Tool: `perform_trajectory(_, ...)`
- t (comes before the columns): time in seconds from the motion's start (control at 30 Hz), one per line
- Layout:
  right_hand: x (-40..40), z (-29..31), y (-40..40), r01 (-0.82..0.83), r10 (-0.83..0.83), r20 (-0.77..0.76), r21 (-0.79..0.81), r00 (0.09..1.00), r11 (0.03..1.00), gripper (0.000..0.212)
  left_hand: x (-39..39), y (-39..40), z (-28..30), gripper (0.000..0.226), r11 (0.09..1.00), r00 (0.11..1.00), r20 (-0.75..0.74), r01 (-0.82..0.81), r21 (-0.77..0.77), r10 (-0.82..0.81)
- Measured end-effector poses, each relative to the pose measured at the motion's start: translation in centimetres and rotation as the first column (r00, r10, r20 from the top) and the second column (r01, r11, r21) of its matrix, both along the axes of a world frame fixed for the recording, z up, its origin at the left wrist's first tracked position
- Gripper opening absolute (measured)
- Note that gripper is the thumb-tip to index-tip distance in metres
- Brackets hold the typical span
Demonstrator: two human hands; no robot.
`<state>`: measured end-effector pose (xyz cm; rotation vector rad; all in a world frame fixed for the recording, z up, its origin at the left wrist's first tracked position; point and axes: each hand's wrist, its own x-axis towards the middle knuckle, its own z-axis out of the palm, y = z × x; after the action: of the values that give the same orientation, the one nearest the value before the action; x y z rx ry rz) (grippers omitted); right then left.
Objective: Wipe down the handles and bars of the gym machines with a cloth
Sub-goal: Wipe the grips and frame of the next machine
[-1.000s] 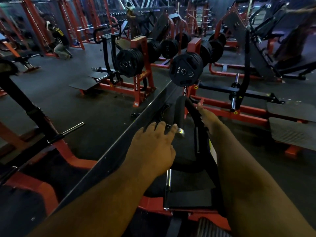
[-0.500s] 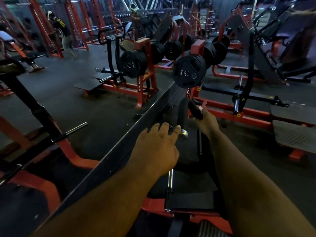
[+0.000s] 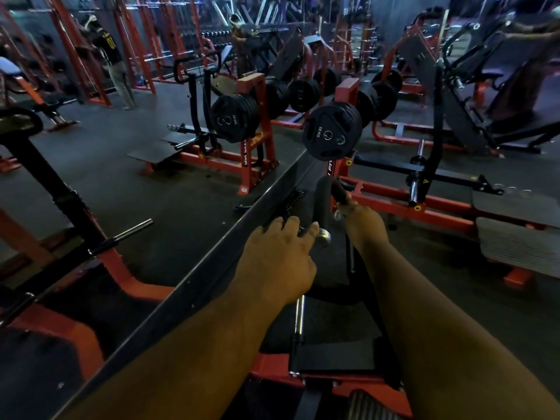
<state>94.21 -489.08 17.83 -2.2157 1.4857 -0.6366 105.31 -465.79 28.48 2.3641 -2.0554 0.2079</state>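
**Right hand moved up the black handle**

Shifted since a second ago: right hand (image 3: pixel 360 219) further up the padded handle (image 3: pixel 321 201), from beside its lower stem to near its top bend. Left hand (image 3: pixel 277 259) much as before, resting knuckles-up by the chrome end cap (image 3: pixel 323 236).

No containers in view; weight plates (image 3: pixel 331 131) racked on red posts beyond, one marked 15 KG.

Handle long axis running up and away from the camera, curving over at the far end, just in front of the plates.

Both forearms stretched forward. Right fingers curled round the handle's upper part; cannot tell whether a cloth lies under them. Left fingers (image 3: pixel 291 225) loosely bent over a dark bar, grip unclear.
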Motion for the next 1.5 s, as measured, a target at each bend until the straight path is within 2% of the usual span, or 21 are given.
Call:
perform_trajectory(0.13,-0.7,-0.9,-0.1,0.025,-0.024,-0.032,0.010,0.999,1.000,0.035,0.0,0.1,0.0,0.064,1.000,1.000,-0.004,-0.018,-0.016,0.018)
perform_trajectory(0.27,-1.0,0.5,-0.3,0.163,-0.157,-0.074,0.089,0.985,0.983,0.017,-0.1,0.2,0.1,0.064,1.000,1.000,-0.017,-0.022,-0.011,0.022)
perform_trajectory(0.33,-0.8,1.4,-0.8,0.194,-0.196,0.047,0.041,0.980,0.980,0.019,0.0,0.0,-0.1,0.063,1.000,1.000,-0.024,-0.013,-0.010,0.013)
perform_trajectory(0.4,-0.2,2.1,-1.6,0.227,-0.213,0.287,-0.019,0.934,0.974,0.017,0.1,0.0,-0.2,0.063,1.000,1.000,-0.023,-0.008,-0.018,0.008)
perform_trajectory(0.47,1.1,3.1,-1.8,0.178,-0.144,0.383,-0.054,0.913,0.983,0.023,0.1,0.0,-0.3,0.063,1.000,1.000,-0.024,-0.006,-0.027,0.006)
perform_trajectory(0.6,3.6,2.9,-1.2,0.025,0.001,0.291,-0.085,0.957,0.996,0.016,0.1,0.0,-0.3,0.064,0.999,1.000,-0.023,-0.001,-0.033,0.000)
perform_trajectory(0.67,3.2,1.1,-0.5,0.065,-0.018,0.241,-0.189,0.970,0.980,0.018,0.1,0.0,-0.2,0.064,0.999,1.000,-0.027,0.000,-0.034,-0.001)
perform_trajectory(0.77,1.2,-1.3,-1.1,0.135,-0.119,0.109,-0.154,0.987,0.979,0.030,0.2,-0.1,-0.3,0.064,1.000,0.999,-0.039,-0.003,-0.030,0.002)
perform_trajectory(0.8,0.4,-1.3,-1.4,0.165,-0.159,0.064,-0.098,0.985,0.982,0.030,0.1,0.0,-0.4,0.064,1.000,0.999,-0.041,-0.003,-0.030,0.002)
perform_trajectory(0.87,-0.6,-0.8,-1.9,0.198,-0.200,-0.015,-0.096,0.980,0.975,0.026,0.1,-0.1,-0.4,0.064,1.000,0.999,-0.044,-0.004,-0.029,0.003)
perform_trajectory(0.97,-0.2,0.8,-1.9,0.153,-0.148,0.046,-0.179,0.988,0.972,0.021,0.1,-0.1,-0.3,0.064,0.999,0.999,-0.034,-0.016,-0.036,0.014)
perform_trajectory(1.07,1.8,1.9,-1.5,0.044,-0.011,0.108,-0.314,0.994,0.948,0.008,0.1,-0.1,-0.3,0.064,0.999,0.999,-0.035,-0.012,-0.046,0.010)
perform_trajectory(1.13,3.0,2.0,-1.4,-0.013,0.045,0.097,-0.311,0.994,0.950,0.007,0.1,-0.1,-0.4,0.063,0.999,0.999,-0.041,-0.007,-0.054,0.005)
perform_trajectory(1.27,4.1,1.4,-1.5,0.055,-0.011,0.142,-0.305,0.990,0.951,0.005,0.2,-0.1,-0.5,0.064,0.997,0.999,-0.035,-0.009,-0.070,0.006)
perform_trajectory(1.33,3.6,0.6,-1.7,0.089,-0.046,0.158,-0.275,0.986,0.957,0.006,0.2,-0.1,-0.6,0.064,0.997,1.000,-0.029,-0.011,-0.071,0.009)
perform_trajectory(1.4,2.5,-0.4,-2.0,0.137,-0.109,0.159,-0.180,0.981,0.974,0.012,0.2,-0.1,-0.6,0.064,0.998,1.000,-0.024,-0.016,-0.067,0.015)
perform_trajectory(1.5,0.4,-1.4,-3.0,0.157,-0.155,0.139,-0.003,0.978,0.988,0.008,0.1,-0.1,-0.6,0.064,0.998,1.000,-0.019,-0.019,-0.068,0.018)
